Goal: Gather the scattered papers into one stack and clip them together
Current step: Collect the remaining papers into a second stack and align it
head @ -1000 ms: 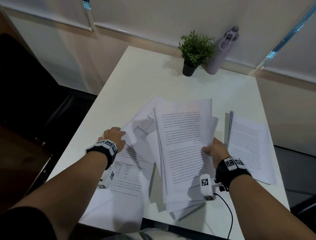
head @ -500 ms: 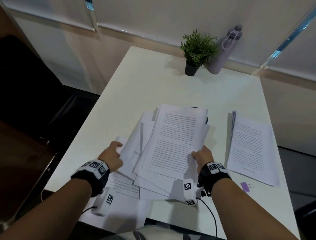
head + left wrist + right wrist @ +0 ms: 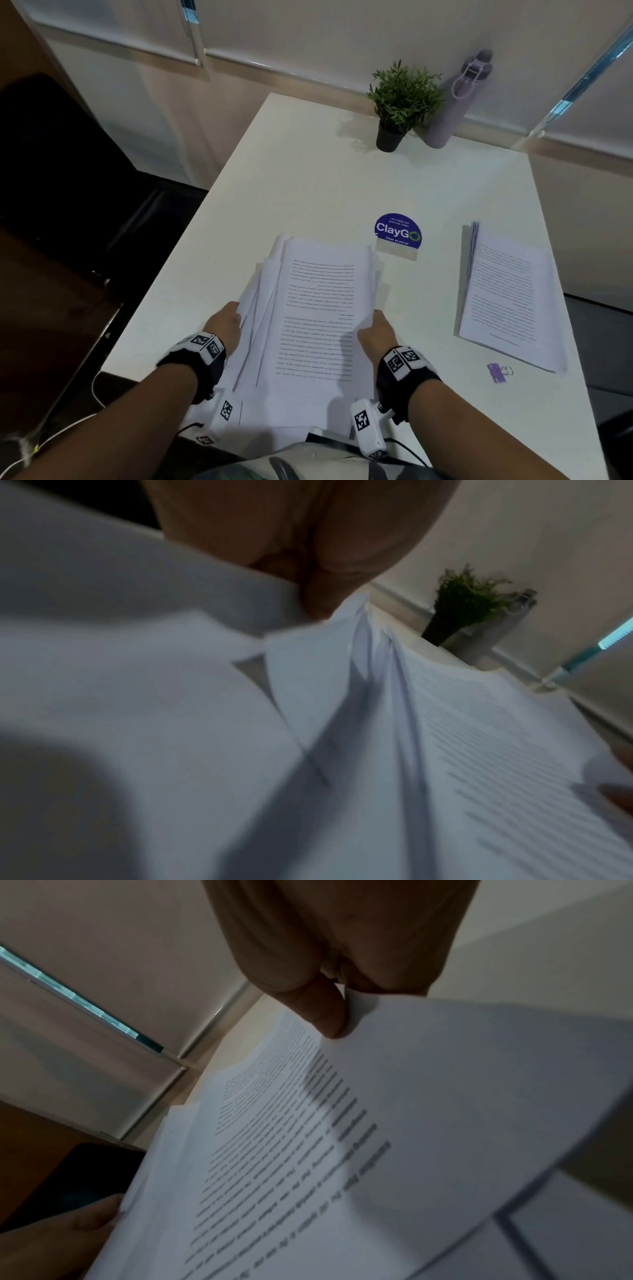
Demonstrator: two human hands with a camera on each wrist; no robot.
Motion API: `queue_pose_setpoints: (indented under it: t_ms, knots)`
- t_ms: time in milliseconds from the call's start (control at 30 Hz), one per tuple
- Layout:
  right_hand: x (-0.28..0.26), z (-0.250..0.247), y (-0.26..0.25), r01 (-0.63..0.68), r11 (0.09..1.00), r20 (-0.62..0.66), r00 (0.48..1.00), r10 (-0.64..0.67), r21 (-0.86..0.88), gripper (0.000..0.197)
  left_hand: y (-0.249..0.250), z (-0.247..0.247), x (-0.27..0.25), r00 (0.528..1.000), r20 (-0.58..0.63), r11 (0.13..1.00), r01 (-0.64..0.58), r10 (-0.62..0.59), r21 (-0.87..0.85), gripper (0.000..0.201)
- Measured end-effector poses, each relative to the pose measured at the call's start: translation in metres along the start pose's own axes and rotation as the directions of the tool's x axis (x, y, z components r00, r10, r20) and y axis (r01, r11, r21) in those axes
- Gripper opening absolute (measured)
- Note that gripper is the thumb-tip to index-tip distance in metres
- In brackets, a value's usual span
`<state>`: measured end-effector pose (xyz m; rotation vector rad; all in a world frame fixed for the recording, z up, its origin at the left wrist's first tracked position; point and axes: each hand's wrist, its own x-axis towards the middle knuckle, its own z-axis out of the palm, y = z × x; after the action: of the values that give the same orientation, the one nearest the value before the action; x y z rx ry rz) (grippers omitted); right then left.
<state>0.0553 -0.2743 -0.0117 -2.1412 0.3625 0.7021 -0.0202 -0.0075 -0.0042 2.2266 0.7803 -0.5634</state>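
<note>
The white counter stands against a pale wall with drawn blinds, carrying a second neat pile at the right and a purple binder clip near it. Over the near edge, the loose stack of papers is gripped by the left hand and the right hand, each at a side edge. Its sheets are fanned and uneven, so I judge the lower ones could slip off toward the lap.
</note>
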Motion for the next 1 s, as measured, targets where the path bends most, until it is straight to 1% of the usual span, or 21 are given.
queue_pose_setpoints:
  t_ms: [100, 167, 200, 233, 267, 333, 400, 467, 533, 600, 667, 700, 733, 800, 867, 967, 1000]
  knots:
    - [-0.004, 0.001, 0.000, 0.014, 1.000, 0.039, 0.999, -0.013, -0.011, 0.029, 0.014, 0.011, -0.005, 1.000, -0.007, 0.985, 0.004, -0.005, -0.170, 0.036]
    - [-0.006, 0.001, -0.001, 0.039, 0.999, 0.038, 0.999, -0.039, -0.019, 0.033, 0.027, 0.017, -0.013, 1.000, 0.006, 0.961, 0.011, -0.010, -0.277, 0.040]
    - [-0.006, 0.000, 0.000, 0.045, 0.999, 0.035, 0.998, -0.044, -0.021, 0.033, 0.035, 0.020, -0.018, 1.000, 0.021, 0.939, 0.018, -0.012, -0.343, 0.043]
    - [-0.007, -0.001, 0.002, 0.049, 0.998, 0.036, 0.998, -0.048, -0.033, 0.034, 0.041, 0.023, -0.021, 0.999, 0.039, 0.926, 0.012, 0.003, -0.376, 0.050]
    - [-0.008, -0.001, 0.003, 0.044, 0.998, 0.039, 0.998, -0.042, -0.045, 0.034, 0.046, 0.025, -0.022, 0.998, 0.056, 0.929, -0.014, 0.038, -0.369, 0.055]
    - [-0.007, -0.004, 0.006, 0.036, 0.997, 0.028, 0.999, -0.034, -0.063, 0.033, 0.051, 0.027, -0.023, 0.989, 0.094, 0.947, -0.078, 0.113, -0.313, 0.055]
    - [-0.005, -0.011, 0.005, 0.017, 0.999, 0.003, 1.000, -0.017, -0.046, 0.035, 0.055, 0.022, -0.023, 0.979, 0.103, 0.949, -0.143, 0.178, -0.281, 0.058]
    - [-0.006, -0.025, -0.002, -0.004, 0.999, -0.004, 1.000, 0.004, 0.051, 0.040, 0.060, 0.012, -0.026, 0.969, 0.072, 0.913, -0.197, 0.237, -0.358, 0.060]
    - [-0.010, -0.044, -0.014, 0.011, 0.960, 0.031, 0.999, -0.021, 0.279, 0.045, 0.072, -0.002, -0.034, 0.950, 0.017, 0.833, -0.264, 0.311, -0.485, 0.055]
    - [-0.018, -0.063, -0.032, 0.105, 0.869, 0.015, 0.992, -0.129, 0.484, 0.043, 0.091, -0.017, -0.044, 0.927, -0.037, 0.750, -0.326, 0.374, -0.576, 0.047]
    - [-0.027, -0.077, -0.055, 0.268, 0.806, -0.104, 0.962, -0.251, 0.528, 0.038, 0.110, -0.029, -0.055, 0.910, -0.102, 0.682, -0.372, 0.402, -0.630, 0.040]
    - [-0.033, -0.085, -0.066, 0.352, 0.771, -0.171, 0.935, -0.310, 0.530, 0.038, 0.117, -0.035, -0.060, 0.907, -0.136, 0.655, -0.386, 0.399, -0.649, 0.038]
    - [-0.038, -0.091, -0.073, 0.416, 0.736, -0.229, 0.909, -0.348, 0.534, 0.039, 0.124, -0.039, -0.063, 0.904, -0.170, 0.630, -0.399, 0.393, -0.666, 0.038]
    - [-0.049, -0.098, -0.082, 0.511, 0.653, -0.301, 0.859, -0.414, 0.560, 0.039, 0.133, -0.043, -0.069, 0.894, -0.218, 0.590, -0.425, 0.391, -0.687, 0.035]
    - [-0.057, -0.097, -0.080, 0.554, 0.618, -0.325, 0.831, -0.452, 0.558, 0.047, 0.137, -0.039, -0.073, 0.890, -0.247, 0.570, -0.438, 0.382, -0.696, 0.027]
    - [-0.061, -0.093, -0.066, 0.554, 0.600, -0.307, 0.828, -0.470, 0.577, 0.063, 0.142, -0.030, -0.079, 0.902, -0.272, 0.559, -0.423, 0.336, -0.713, 0.017]
    - [-0.062, -0.093, -0.063, 0.558, 0.596, -0.308, 0.825, -0.474, 0.577, 0.065, 0.143, -0.028, -0.079, 0.902, -0.262, 0.551, -0.420, 0.344, -0.722, 0.019]
